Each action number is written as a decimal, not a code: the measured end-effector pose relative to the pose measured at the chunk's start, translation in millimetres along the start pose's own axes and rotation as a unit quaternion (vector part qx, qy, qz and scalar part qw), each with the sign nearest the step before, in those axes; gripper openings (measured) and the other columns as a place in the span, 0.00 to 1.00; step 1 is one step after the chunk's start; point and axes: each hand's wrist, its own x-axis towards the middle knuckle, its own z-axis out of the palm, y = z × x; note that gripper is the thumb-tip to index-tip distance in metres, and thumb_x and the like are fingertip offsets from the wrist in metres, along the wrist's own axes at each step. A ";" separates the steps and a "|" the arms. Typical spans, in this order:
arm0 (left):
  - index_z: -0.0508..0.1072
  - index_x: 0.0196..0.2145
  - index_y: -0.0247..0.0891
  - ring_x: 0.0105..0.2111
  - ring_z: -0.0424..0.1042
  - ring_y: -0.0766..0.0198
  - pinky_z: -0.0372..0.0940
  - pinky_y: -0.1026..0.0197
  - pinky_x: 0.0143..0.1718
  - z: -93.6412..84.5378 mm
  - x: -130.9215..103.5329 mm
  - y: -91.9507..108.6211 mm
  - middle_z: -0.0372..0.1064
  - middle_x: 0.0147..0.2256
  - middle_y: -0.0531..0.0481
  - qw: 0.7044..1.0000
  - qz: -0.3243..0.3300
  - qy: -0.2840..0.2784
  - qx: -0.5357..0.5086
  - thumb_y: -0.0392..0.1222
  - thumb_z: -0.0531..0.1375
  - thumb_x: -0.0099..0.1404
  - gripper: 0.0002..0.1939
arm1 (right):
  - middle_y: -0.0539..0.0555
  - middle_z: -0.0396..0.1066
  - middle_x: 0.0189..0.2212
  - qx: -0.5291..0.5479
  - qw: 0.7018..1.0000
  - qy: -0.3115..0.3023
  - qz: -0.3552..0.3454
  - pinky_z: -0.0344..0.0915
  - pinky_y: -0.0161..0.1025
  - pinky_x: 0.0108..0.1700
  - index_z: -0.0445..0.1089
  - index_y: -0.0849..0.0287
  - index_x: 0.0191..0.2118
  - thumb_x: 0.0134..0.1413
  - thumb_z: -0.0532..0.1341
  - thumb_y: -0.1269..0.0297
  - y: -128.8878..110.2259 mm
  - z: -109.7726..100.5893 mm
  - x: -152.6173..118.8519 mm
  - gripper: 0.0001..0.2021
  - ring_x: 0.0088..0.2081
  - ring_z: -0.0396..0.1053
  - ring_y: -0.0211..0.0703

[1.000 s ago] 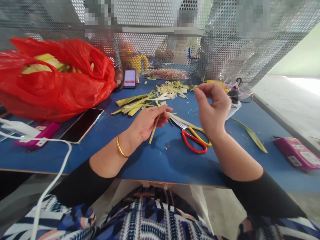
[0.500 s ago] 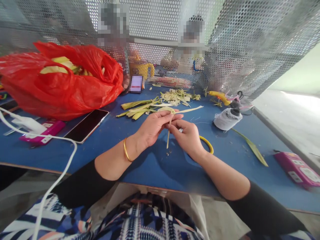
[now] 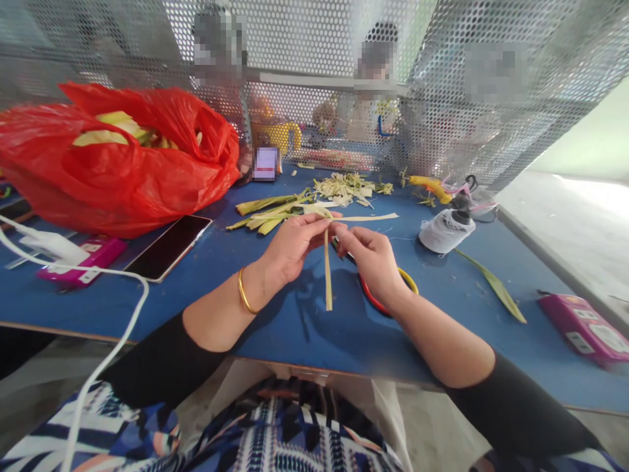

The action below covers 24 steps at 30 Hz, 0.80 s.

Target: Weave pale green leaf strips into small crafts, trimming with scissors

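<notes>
Fingers (image 3: 317, 228) of your left hand (image 3: 291, 245) pinch a flat, pale strip (image 3: 328, 275), its tail hanging straight below them; your right hand (image 3: 372, 261) curls beside, its hold too hidden to tell.

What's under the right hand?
Scissors on the blue table: parts of the red handle and yellow handle show; the right hand covers the middle and much of the rest.
</notes>
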 end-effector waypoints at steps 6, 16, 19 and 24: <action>0.79 0.34 0.31 0.28 0.76 0.64 0.71 0.60 0.38 -0.2 -0.2 1.2 0.75 0.25 0.48 0.997 -0.064 -0.016 -0.035 0.36 0.61 0.62 0.07 | 0.46 0.69 0.22 0.282 0.951 0.081 0.093 0.67 0.35 0.31 0.69 0.58 0.28 0.38 0.73 0.51 9.6 -2.1 12.6 0.18 0.22 0.66 0.33; 0.75 0.25 0.30 0.17 0.68 0.70 0.66 0.65 0.25 3.3 -1.1 1.0 0.69 0.18 0.52 0.995 -0.070 0.047 0.058 0.36 0.64 0.60 0.08 | 0.47 0.69 0.21 0.213 0.968 0.131 -0.019 0.71 0.36 0.29 0.70 0.59 0.25 0.44 0.71 0.57 10.4 -6.5 16.0 0.13 0.22 0.68 0.34; 0.75 0.25 0.30 0.17 0.67 0.71 0.66 0.66 0.25 3.1 -2.0 1.9 0.68 0.17 0.53 0.996 -0.069 0.031 0.057 0.35 0.64 0.60 0.07 | 0.47 0.69 0.23 0.199 0.968 0.146 -0.037 0.71 0.36 0.29 0.70 0.59 0.25 0.44 0.71 0.58 9.7 -10.6 18.1 0.12 0.23 0.68 0.34; 0.76 0.27 0.31 0.19 0.69 0.70 0.68 0.64 0.28 0.2 -0.7 3.7 0.69 0.19 0.52 0.998 -0.057 0.011 0.035 0.39 0.63 0.61 0.09 | 0.47 0.69 0.20 0.197 0.970 0.143 -0.012 0.70 0.34 0.28 0.70 0.59 0.25 0.45 0.71 0.56 6.1 -10.7 19.5 0.13 0.21 0.67 0.34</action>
